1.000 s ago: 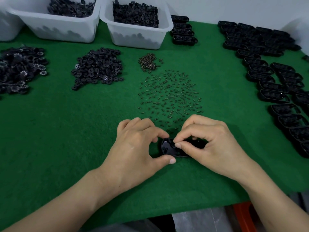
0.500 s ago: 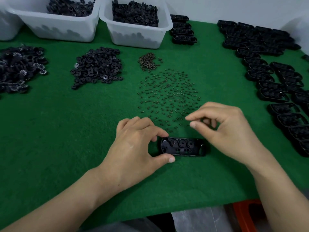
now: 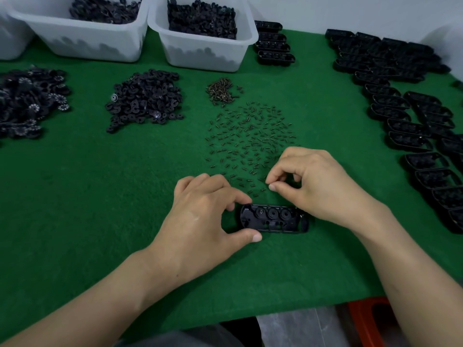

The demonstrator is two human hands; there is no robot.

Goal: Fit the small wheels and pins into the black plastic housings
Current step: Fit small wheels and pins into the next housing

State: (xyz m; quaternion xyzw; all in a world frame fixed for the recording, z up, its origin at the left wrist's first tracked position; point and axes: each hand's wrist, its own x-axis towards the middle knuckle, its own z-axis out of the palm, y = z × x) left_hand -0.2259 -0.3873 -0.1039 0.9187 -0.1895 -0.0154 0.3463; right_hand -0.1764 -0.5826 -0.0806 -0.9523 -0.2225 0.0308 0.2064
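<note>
Right hand (image 3: 318, 189) has left the housing (image 3: 275, 226), where it was pressing a second ago, and now sits over the near edge of the pins (image 3: 250, 136) scattered on the felt (image 3: 75, 196). Its thumb and forefinger tips meet just above the felt and the other fingers are curled. Whether a pin lies between the tips is too small to tell. Left hand (image 3: 205, 221) has not shifted. It pinches the housing's left end between forefinger and thumb and keeps it flat on the felt, close to the person and just below the pins.

Three wheels (image 3: 272, 213) sit in a row inside the housing, so that part of this piece looks done. Whether each wheel has its pin cannot be made out, and the reach to the pins suggests at least one is wanting.

Much seems left overall. A heap of loose wheels (image 3: 145, 96) lies at the left, two bins (image 3: 200, 56) are full of dark parts, and many pins remain. Housings (image 3: 411, 126) stand in rows at the right, but it cannot be told whether they are filled.
</note>
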